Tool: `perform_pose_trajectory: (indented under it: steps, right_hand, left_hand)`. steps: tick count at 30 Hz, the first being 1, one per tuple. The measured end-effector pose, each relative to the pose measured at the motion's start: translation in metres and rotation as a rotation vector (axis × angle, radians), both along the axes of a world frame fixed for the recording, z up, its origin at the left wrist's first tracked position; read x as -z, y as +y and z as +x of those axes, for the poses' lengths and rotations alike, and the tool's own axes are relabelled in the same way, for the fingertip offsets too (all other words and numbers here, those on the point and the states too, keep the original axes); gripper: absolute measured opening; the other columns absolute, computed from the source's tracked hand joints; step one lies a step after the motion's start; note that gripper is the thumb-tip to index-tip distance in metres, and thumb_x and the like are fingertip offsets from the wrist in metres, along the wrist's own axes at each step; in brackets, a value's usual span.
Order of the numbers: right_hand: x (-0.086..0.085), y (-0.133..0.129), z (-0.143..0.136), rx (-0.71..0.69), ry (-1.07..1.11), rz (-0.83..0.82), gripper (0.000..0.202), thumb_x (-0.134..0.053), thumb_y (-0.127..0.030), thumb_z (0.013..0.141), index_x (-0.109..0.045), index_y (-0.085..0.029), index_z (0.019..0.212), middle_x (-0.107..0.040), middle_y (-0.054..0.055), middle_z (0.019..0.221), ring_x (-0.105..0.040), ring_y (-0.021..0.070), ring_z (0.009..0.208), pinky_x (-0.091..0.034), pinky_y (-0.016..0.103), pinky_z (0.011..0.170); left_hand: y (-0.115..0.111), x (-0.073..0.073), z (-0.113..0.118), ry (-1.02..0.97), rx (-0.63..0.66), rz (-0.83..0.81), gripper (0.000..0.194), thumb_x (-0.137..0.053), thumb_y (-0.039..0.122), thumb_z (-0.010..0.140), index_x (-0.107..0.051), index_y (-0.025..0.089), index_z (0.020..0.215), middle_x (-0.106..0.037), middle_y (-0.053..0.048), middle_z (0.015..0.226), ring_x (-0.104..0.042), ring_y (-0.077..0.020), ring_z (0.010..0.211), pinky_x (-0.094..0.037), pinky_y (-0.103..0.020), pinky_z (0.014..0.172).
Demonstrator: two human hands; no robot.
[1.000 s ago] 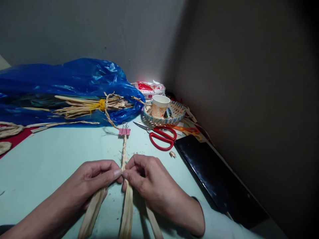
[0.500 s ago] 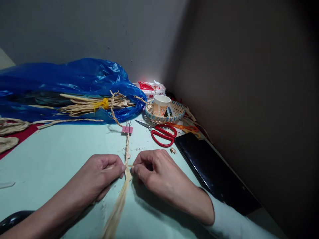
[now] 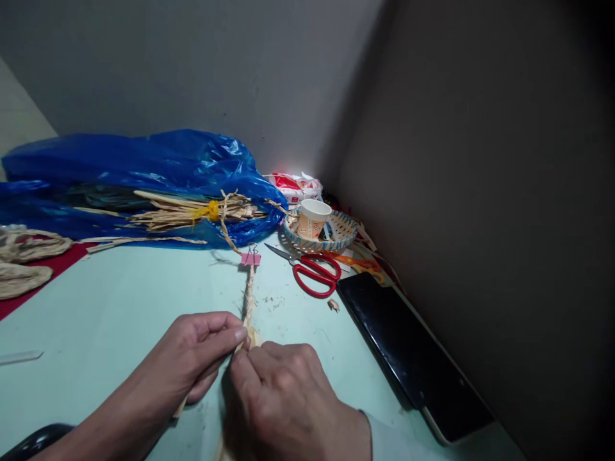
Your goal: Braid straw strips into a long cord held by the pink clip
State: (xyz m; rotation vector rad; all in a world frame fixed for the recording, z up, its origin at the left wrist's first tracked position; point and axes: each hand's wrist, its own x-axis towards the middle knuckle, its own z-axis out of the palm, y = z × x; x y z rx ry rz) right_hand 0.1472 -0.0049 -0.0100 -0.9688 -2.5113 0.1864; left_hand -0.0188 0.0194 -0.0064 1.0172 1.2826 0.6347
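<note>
The right hand (image 3: 293,400) hides most of the loose strips (image 3: 254,337) below the braid (image 3: 250,291), the left edge crops the blue plastic bag (image 3: 144,153) and a black object (image 3: 41,438) of unclear kind, and the print on the paper cup (image 3: 311,222) is too small to read.

A smooth, flat, matt grey wall (image 3: 168,64) stands behind the table, with 2 tiny dark specks (image 3: 263,136) low on its surface. To the right rises a flat, dark brownish-grey wall-like surface (image 3: 480,192), fading almost to black at the far edge. A soft-edged, slanting dark band of shadow (image 3: 353,121) lies where the 2 meet. At the upper left, a pale greenish-grey surface (image 3: 19,109) borders the grey wall along a diagonal edge. Cool, whitish light falls on the flat, pale mint-green tabletop (image 3: 120,288), and a faint reddish glow (image 3: 291,165) tints the back wall's base.
</note>
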Motion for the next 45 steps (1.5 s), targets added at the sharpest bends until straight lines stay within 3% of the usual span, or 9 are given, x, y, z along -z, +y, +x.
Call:
perform_pose_trajectory:
  steps: [3, 6, 9, 12, 15, 21, 26, 34, 45]
  right_hand:
    - [-0.014, 0.006, 0.005, 0.154, 0.242, -0.24, 0.024, -0.05, -0.025, 0.092, -0.061, -0.017, 0.073, -0.064, 0.002, 0.066, -0.057, 0.0151, 0.058, -0.034, 0.028, 0.054]
    - [-0.027, 0.017, 0.01, 0.333, 0.471, -0.478, 0.02, -0.055, -0.033, 0.094, -0.066, -0.017, 0.09, -0.066, 0.002, 0.074, -0.06, 0.015, 0.07, -0.04, 0.026, 0.066]
    - [-0.024, 0.029, 0.011, 0.244, 0.582, -0.75, 0.022, -0.059, -0.036, 0.093, -0.066, -0.017, 0.102, -0.066, 0.002, 0.081, -0.058, 0.0145, 0.075, -0.042, 0.025, 0.07]
    - [-0.013, 0.032, 0.009, 0.052, 0.678, -0.986, 0.023, -0.055, -0.037, 0.095, -0.06, -0.017, 0.085, -0.061, 0.0, 0.074, -0.057, 0.0127, 0.07, -0.041, 0.023, 0.068]
    - [-0.006, 0.029, 0.006, 0.035, 0.732, -1.158, 0.027, -0.051, -0.036, 0.097, -0.054, -0.017, 0.078, -0.054, -0.003, 0.067, -0.052, 0.0092, 0.056, -0.039, 0.022, 0.058]
    - [-0.01, 0.03, 0.005, 0.136, 0.733, -1.064, 0.036, -0.05, -0.026, 0.096, -0.049, -0.017, 0.06, -0.039, -0.006, 0.052, -0.032, 0.0073, 0.048, -0.028, 0.022, 0.052]
    - [-0.011, 0.032, 0.006, 0.16, 0.691, -0.914, 0.031, -0.053, -0.022, 0.092, -0.055, -0.015, 0.062, -0.052, -0.002, 0.058, -0.043, 0.0099, 0.058, -0.033, 0.023, 0.059]
    - [-0.022, 0.025, 0.009, 0.205, 0.317, -0.544, 0.024, -0.05, -0.009, 0.09, -0.053, -0.016, 0.067, -0.055, -0.002, 0.065, -0.038, 0.0097, 0.06, -0.028, 0.025, 0.06]
    - [-0.012, 0.031, 0.006, 0.215, 0.605, -0.784, 0.031, -0.051, -0.024, 0.089, -0.046, -0.017, 0.059, -0.031, -0.005, 0.059, -0.029, 0.0104, 0.059, -0.024, 0.025, 0.053]
  left_hand:
    - [-0.001, -0.006, 0.002, -0.005, -0.01, 0.019, 0.036, -0.069, 0.054, 0.074, -0.061, 0.019, 0.069, -0.035, 0.011, 0.045, -0.015, -0.0045, 0.038, -0.006, -0.021, 0.041]
    - [-0.004, -0.01, 0.003, -0.022, -0.039, 0.042, 0.031, -0.069, 0.05, 0.074, -0.063, 0.02, 0.072, -0.03, 0.012, 0.045, -0.014, -0.0062, 0.041, -0.009, -0.021, 0.042]
    - [-0.005, -0.01, 0.002, -0.054, -0.054, 0.035, 0.028, -0.072, 0.047, 0.072, -0.065, 0.02, 0.076, -0.035, 0.011, 0.047, -0.019, -0.0068, 0.043, -0.014, -0.021, 0.044]
    - [-0.004, -0.007, 0.001, -0.058, 0.013, 0.038, 0.031, -0.07, 0.05, 0.074, -0.065, 0.019, 0.074, -0.056, 0.005, 0.054, -0.028, -0.0067, 0.043, -0.018, -0.02, 0.043]
    - [-0.003, -0.003, 0.0, 0.007, 0.042, 0.093, 0.033, -0.068, 0.05, 0.077, -0.065, 0.019, 0.067, -0.061, 0.004, 0.053, -0.028, -0.0059, 0.041, -0.02, -0.019, 0.041]
    - [-0.005, -0.008, 0.001, 0.121, 0.04, 0.234, 0.019, -0.07, 0.04, 0.074, -0.072, 0.021, 0.072, -0.072, 0.001, 0.072, -0.06, -0.0171, 0.072, -0.046, -0.023, 0.067]
    - [-0.008, -0.011, -0.001, 0.243, 0.079, 0.27, 0.024, -0.063, 0.045, 0.077, -0.069, 0.022, 0.073, -0.066, 0.002, 0.072, -0.059, -0.0206, 0.076, -0.046, -0.027, 0.071]
    - [-0.006, -0.007, -0.002, 0.226, 0.093, 0.202, 0.029, -0.059, 0.049, 0.08, -0.062, 0.021, 0.072, -0.058, 0.003, 0.067, -0.051, -0.0181, 0.068, -0.043, -0.025, 0.061]
    - [-0.014, -0.01, 0.004, 0.407, 0.009, 0.504, 0.025, -0.063, 0.042, 0.079, -0.063, 0.024, 0.061, -0.064, 0.001, 0.058, -0.059, -0.0208, 0.064, -0.047, -0.025, 0.057]
